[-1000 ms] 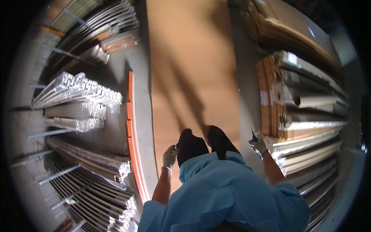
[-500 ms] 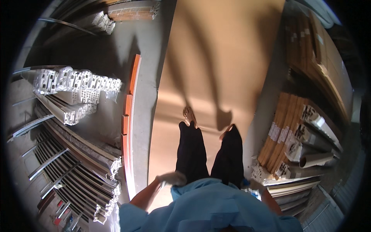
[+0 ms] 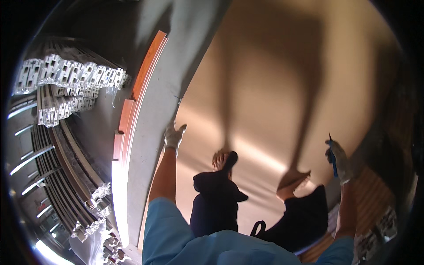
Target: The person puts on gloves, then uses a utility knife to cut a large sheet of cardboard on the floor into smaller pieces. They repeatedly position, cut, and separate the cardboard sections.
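Note:
Beneath me lies a large brown sheet (image 3: 260,97), flat and smooth, crossed by shadows. My left hand (image 3: 173,136), in a pale work glove, is at the sheet's left edge with the thumb spread apart from the fingers; whether it presses on the edge I cannot tell. On the other side, my right hand (image 3: 341,161), also gloved, is closed around a slim blue pen-like tool (image 3: 334,165) whose thin dark tip points away from me. Its exact kind is unclear. My bare foot (image 3: 220,160) stands on the sheet between the hands.
Left of the sheet, a long orange-red and white profile strip (image 3: 140,84) lies on the grey floor (image 3: 152,104). Wrapped white hollow profiles (image 3: 70,73) and long dark profiles (image 3: 46,163) are stacked on racks farther left. Brown bundles (image 3: 375,194) lie at the right.
I have bent lower over the sheet. Both hands have moved forward from beside my legs, the left to the sheet's left edge and the right outward over the right side with the blue tool.

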Tool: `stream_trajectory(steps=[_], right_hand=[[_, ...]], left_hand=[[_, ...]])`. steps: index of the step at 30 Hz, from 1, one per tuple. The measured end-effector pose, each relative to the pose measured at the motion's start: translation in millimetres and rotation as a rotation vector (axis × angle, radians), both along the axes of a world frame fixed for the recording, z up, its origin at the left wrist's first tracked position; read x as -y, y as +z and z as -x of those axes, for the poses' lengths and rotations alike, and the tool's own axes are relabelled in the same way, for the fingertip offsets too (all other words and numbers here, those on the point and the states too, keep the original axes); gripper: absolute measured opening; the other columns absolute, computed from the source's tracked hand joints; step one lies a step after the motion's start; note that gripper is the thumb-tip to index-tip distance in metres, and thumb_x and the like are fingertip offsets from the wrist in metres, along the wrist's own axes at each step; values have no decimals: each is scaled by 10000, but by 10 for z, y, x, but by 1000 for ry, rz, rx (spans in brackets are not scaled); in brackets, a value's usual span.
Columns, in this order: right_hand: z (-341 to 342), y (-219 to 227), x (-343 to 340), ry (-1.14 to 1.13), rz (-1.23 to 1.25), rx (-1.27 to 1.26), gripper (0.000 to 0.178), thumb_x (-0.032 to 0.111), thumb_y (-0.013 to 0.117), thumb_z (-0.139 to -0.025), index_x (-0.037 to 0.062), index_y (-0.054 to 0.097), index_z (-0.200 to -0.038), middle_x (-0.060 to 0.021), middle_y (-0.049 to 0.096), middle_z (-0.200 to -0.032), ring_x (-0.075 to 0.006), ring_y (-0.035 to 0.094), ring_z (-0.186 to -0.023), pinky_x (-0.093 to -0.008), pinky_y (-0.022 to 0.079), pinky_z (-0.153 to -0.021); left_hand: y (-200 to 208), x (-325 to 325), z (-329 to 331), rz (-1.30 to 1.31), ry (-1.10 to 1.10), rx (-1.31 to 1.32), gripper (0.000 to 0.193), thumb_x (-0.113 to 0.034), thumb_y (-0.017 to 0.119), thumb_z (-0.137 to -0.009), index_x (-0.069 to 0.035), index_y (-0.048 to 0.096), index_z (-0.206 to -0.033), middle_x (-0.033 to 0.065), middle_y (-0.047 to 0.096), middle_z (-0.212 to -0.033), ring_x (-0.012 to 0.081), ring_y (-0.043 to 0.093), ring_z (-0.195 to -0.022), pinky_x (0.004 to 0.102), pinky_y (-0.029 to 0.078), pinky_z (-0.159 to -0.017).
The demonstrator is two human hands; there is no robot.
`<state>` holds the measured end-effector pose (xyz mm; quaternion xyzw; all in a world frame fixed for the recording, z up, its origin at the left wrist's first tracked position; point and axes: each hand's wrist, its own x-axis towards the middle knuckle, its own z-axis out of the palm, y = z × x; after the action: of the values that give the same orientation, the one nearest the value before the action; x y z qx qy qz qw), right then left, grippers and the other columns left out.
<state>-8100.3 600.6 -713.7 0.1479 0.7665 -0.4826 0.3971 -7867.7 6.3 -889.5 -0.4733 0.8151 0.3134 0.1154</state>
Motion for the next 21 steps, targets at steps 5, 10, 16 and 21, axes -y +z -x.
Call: stream_trajectory(steps=[5, 10, 16, 21], right_hand=[[316, -917, 1242, 81, 375, 48, 380, 282, 598, -945, 78, 447, -1227, -51, 575, -832, -136, 604, -625, -298, 524, -553], [-59, -1259, 2417, 263, 387, 85, 509, 218, 597, -922, 94, 383, -1367, -123, 618, -927, -176, 644, -675, -317, 541, -607], [-442, -1525, 3637, 761, 323, -383, 613, 170, 580, -923, 114, 288, -1459, -162, 614, -1028, -180, 646, -733, -326, 536, -627], [-602, -1586, 4119, 672, 447, -119, 609, 177, 612, -917, 79, 323, -1444, -149, 599, -959, -217, 649, -696, -371, 530, -673]], left_hand=[[-621, 337, 529, 110, -117, -258, 822, -287, 821, -750, -43, 409, -1418, 197, 456, -1420, 325, 430, -1323, 396, 364, -1086], [-879, 544, 620, -151, -39, -339, 745, -148, 840, -717, -35, 488, -1363, 151, 515, -1365, 266, 465, -1298, 365, 398, -1062], [-923, 673, 652, -160, -48, -444, 538, -121, 836, -688, -68, 642, -1187, 96, 629, -1188, 223, 623, -1067, 340, 504, -914], [-889, 691, 645, -180, -76, -441, 524, -174, 841, -690, -73, 649, -1166, 100, 649, -1146, 225, 636, -1046, 337, 511, -894]])
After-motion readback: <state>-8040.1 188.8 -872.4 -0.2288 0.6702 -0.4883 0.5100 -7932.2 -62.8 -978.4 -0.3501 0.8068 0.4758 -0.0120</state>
